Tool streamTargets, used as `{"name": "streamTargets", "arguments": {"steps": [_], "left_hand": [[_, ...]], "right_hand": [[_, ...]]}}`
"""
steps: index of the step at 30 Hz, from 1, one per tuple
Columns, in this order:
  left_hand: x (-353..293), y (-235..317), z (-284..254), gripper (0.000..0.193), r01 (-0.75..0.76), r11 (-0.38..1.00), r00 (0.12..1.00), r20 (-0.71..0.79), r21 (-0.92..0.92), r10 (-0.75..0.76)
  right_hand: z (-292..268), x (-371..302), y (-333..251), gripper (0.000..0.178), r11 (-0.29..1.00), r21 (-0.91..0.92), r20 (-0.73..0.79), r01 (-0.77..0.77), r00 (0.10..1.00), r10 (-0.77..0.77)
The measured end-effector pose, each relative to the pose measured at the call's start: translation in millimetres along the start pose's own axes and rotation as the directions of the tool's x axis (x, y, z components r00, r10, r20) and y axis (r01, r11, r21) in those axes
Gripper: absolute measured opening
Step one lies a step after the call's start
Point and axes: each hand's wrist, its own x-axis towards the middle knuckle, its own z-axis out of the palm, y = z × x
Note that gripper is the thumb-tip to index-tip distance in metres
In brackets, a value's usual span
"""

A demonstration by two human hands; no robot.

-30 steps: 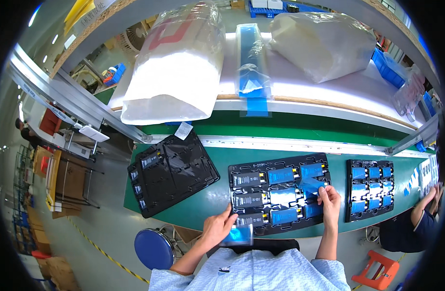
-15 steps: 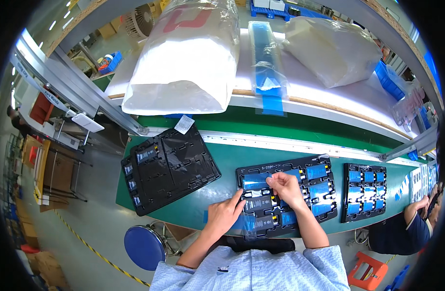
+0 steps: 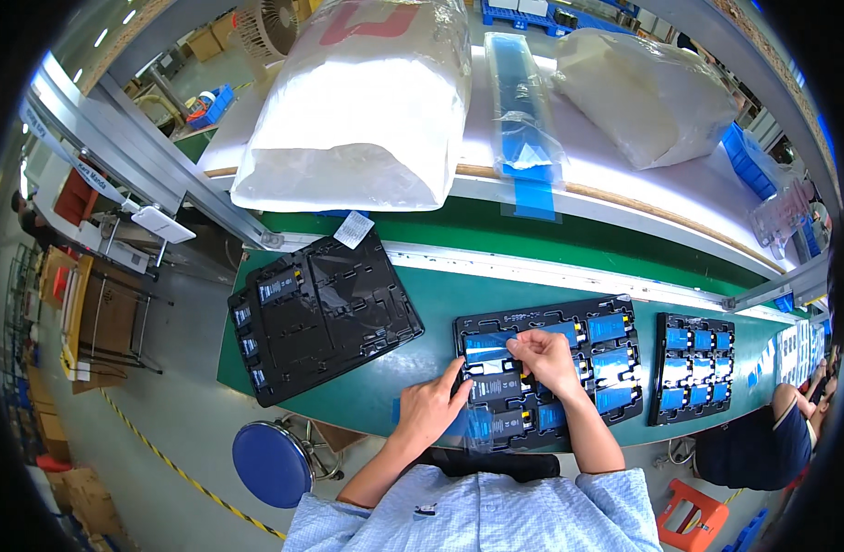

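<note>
A black moulded tray [image 3: 497, 320] lies before me with rows of flat, dark battery packs, several covered by blue film. My right hand [image 3: 547, 360] pinches the right end of a blue film strip [image 3: 486, 347] over the upper left pack. At that strip's left end, my left hand [image 3: 428, 407] presses with the index finger outstretched and the thumb apart. Below it, two packs [image 3: 496, 387] show bare dark, printed faces. More blue film [image 3: 459, 427] hangs at the tray's lower left corner, partly behind my left hand; whether that hand touches it is unclear.
To the left, stacked black trays [image 3: 326, 317] sit askew on the green table [image 3: 431, 285]. Another filled tray [image 3: 694, 368] stands to the right, near a co-worker's arm [image 3: 788, 405]. A large white bag [image 3: 353, 120] and a packet of blue strips [image 3: 523, 120] rest on the shelf above.
The view has shifted slightly. Both hands keep nearly the same places on the tray; the film at the upper left pack now reflects a brighter white streak.
</note>
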Motion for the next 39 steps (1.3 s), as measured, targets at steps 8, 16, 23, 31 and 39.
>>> {"name": "streamTargets", "arguments": {"steps": [8,16,23,31,39], "left_hand": [[1.4,1.0,-2.4,0.039,0.017,1.0,0.999,0.033,-0.022,-0.016],[4.4,4.2,-5.6,0.038,-0.03,1.0,0.999,0.025,0.008,0.029],[6.0,6.6,-8.8,0.035,-0.056,0.998,0.996,0.078,0.038,0.052],[4.2,6.2,-6.5,0.035,-0.055,0.998,0.995,0.081,0.035,0.052],[-3.3,14.7,-13.0,0.023,-0.005,0.972,0.999,-0.043,-0.235,-0.005]], "right_hand": [[1.7,-0.7,-0.5,0.023,1.0,-0.001,-0.013,0.013,1.0,-0.013],[2.2,1.5,4.5,0.024,0.998,-0.038,-0.017,0.053,0.998,-0.053],[5.8,-0.3,2.7,0.025,0.986,-0.141,-0.078,0.083,0.992,-0.095],[13.4,-2.7,1.8,0.023,0.875,-0.403,-0.153,0.268,0.923,-0.353],[12.0,-43.5,-13.7,0.027,0.814,-0.438,-0.099,0.38,0.88,-0.464]]}}
